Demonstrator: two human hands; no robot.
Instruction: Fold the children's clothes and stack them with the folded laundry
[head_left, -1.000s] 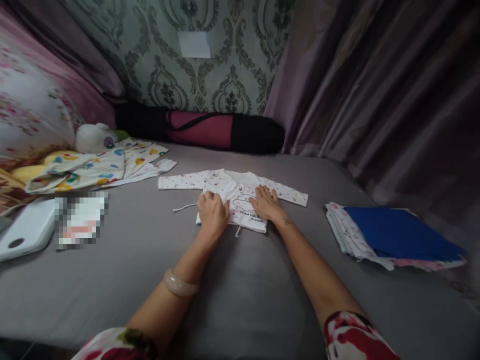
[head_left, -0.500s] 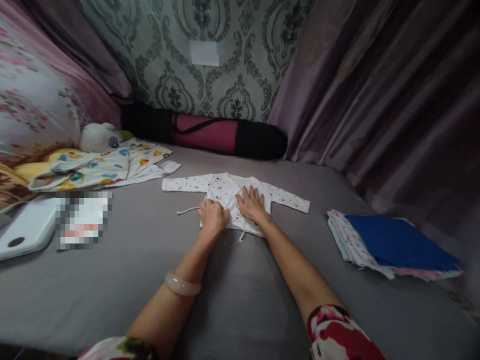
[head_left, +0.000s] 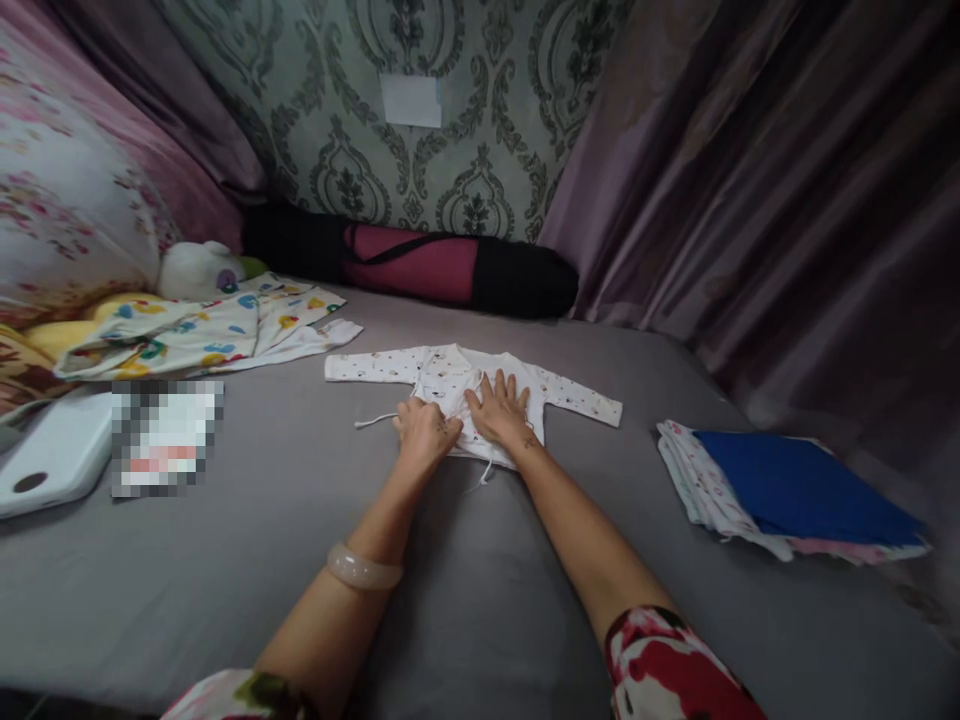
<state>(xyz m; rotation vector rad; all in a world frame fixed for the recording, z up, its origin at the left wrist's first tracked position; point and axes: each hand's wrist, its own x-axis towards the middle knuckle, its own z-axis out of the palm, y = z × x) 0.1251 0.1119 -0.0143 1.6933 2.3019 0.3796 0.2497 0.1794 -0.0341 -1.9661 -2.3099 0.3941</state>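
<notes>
A small white baby shirt (head_left: 570, 395) with tiny coloured dots lies spread on the grey bed sheet (head_left: 465, 590), both sleeves stretched out sideways and its tie strings trailing at the left and the bottom. My left hand (head_left: 424, 432) rests on the shirt's lower left part, fingers curled down onto the cloth. My right hand (head_left: 501, 408) lies flat on the middle of the shirt with its fingers spread. The two hands are almost touching. A pale bangle (head_left: 361, 570) sits on my left wrist.
A stack of folded clothes with a blue piece on top (head_left: 787, 485) lies at the right. Patterned baby garments (head_left: 202, 335) and a white soft toy (head_left: 196, 270) lie at the left, with a white device (head_left: 49, 455) nearer. A pink and black rolled bag (head_left: 442, 265) lies along the wall.
My right hand has slid left across the shirt toward my left hand, so both now sit close together at the shirt's middle. The left hand has barely shifted.
</notes>
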